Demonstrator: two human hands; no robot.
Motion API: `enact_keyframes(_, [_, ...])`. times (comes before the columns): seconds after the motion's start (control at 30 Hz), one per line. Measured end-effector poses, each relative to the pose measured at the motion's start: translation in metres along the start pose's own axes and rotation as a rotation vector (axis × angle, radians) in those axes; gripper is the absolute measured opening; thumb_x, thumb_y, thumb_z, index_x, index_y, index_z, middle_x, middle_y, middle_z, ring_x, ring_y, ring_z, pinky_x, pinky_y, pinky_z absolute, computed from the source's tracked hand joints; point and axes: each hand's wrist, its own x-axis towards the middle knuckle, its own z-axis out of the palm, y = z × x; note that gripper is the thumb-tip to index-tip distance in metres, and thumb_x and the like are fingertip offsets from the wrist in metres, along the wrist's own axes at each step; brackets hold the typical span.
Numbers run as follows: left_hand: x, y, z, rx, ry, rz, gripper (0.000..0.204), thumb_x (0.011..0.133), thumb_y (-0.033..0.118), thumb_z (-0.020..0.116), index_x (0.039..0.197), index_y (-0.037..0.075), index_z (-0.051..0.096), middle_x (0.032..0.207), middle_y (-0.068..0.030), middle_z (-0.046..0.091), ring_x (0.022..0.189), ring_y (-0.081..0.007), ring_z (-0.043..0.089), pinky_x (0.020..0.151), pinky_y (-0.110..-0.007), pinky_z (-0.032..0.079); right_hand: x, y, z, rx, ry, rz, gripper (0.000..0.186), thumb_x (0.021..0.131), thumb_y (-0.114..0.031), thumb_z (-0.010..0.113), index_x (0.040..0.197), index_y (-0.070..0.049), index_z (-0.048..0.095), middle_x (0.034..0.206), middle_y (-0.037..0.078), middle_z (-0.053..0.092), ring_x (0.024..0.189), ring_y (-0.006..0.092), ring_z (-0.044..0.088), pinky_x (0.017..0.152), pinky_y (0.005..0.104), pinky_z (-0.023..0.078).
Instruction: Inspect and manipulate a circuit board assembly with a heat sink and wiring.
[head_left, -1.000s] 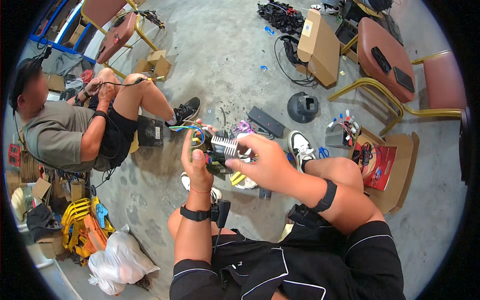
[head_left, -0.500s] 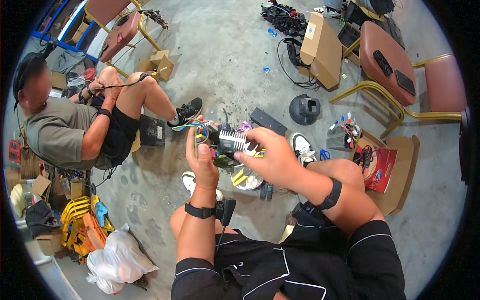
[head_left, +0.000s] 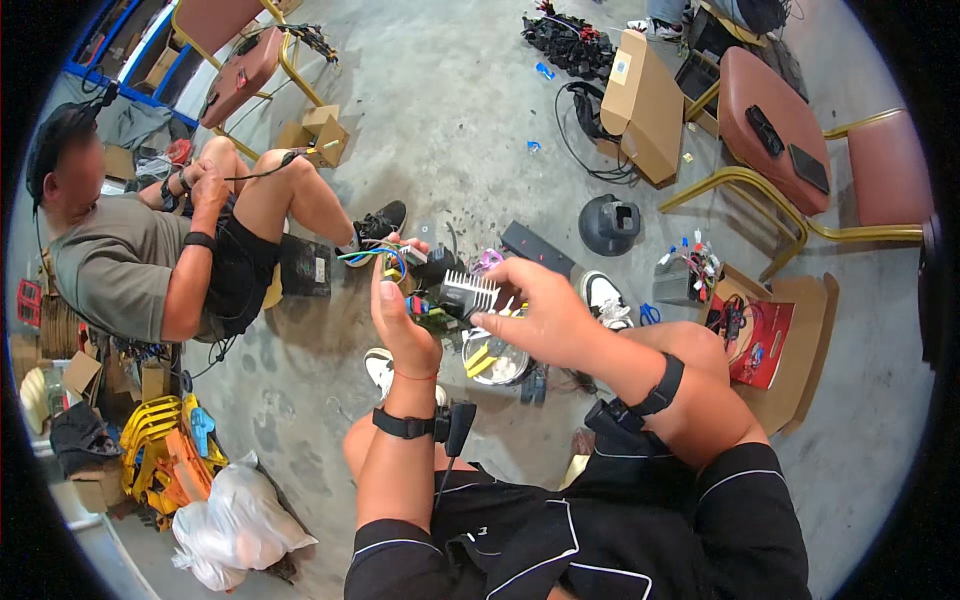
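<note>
My left hand [head_left: 405, 330] is closed round a small electronic part with wires [head_left: 397, 258]; blue, green and yellow leads stick out of it to the left. To its right, my right hand [head_left: 540, 310] grips a dark block with a pale finned metal heat sink [head_left: 470, 292] between thumb and fingers. The two pieces are close together; whether they are joined I cannot tell. Below them on the floor stands a round white tub [head_left: 512, 368] with yellow-handled tools [head_left: 482, 360] at its edge.
Another person [head_left: 130, 250] sits at the left, holding a dark cable. On the floor lie a long black box [head_left: 537, 248], a black base [head_left: 610, 224], a wired metal unit [head_left: 682, 278] and an open carton [head_left: 808, 370]. A white plastic bag [head_left: 245, 520] rests lower left.
The heat sink has tilted and shifted slightly downward in my right hand. My left hand has turned a little, its thumb now more upright. The other person's hands have moved slightly along the cable.
</note>
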Motion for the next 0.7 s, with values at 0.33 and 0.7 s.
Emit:
enact_keyframes(0.33, [-0.007, 0.004, 0.001, -0.141, -0.033, -0.083, 0.073, 0.097, 0.053, 0.049, 0.143, -0.002, 0.040, 0.129, -0.0148, 0.056, 0.121, -0.0261, 0.055, 0.111, -0.041, 0.041, -0.004, 0.009, 0.010, -0.404, 0.046, -0.325, 0.046, 0.083, -0.037, 0.078, 0.109, -0.002, 0.064, 0.096, 0.014, 0.063, 0.088, 0.0310, 0.065, 0.077, 0.0396, 0.053])
enact_keyframes(0.7, [-0.007, 0.016, 0.010, 0.056, -0.182, -0.003, 0.085, 0.094, 0.053, 0.059, 0.149, -0.007, 0.035, 0.135, -0.0172, 0.053, 0.129, -0.0263, 0.050, 0.112, -0.039, 0.038, -0.005, 0.009, 0.018, -0.483, 0.131, -0.447, 0.042, 0.081, -0.037, 0.079, 0.101, -0.003, 0.065, 0.090, 0.012, 0.061, 0.080, 0.0314, 0.066, 0.067, 0.0398, 0.054])
